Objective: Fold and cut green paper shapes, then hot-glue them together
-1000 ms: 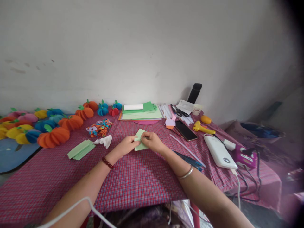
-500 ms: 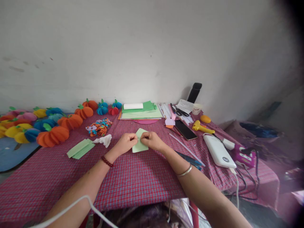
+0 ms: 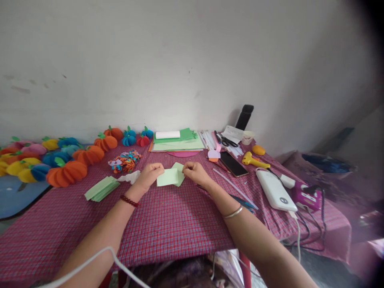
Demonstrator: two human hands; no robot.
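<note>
Between the finger and thumb of my left hand (image 3: 150,176) is a small light green paper (image 3: 167,178), held by its left end just over the table. Behind it, partly covered, a second light green paper (image 3: 180,171) is tilted with one corner up. My right hand (image 3: 195,174) is closed in a pinch at that paper's right edge; its fingertips hide the exact contact. Left of my left hand lie a crumpled white cloth or tissue (image 3: 129,177) and a fanned stack of light green paper strips (image 3: 102,188).
Paper pumpkins (image 3: 67,173) in several colours fill the left side, near a pile of colourful scraps (image 3: 124,161). Paper sheets (image 3: 180,145) lie at the back. On the right are scissors (image 3: 229,142), a phone (image 3: 233,163), a yellow glue gun (image 3: 255,161) and a white power bank (image 3: 275,190) with cables.
One green paper has come apart from the other and now lies crosswise in front of it. My left hand has shifted left with it; my right hand has moved slightly right.
</note>
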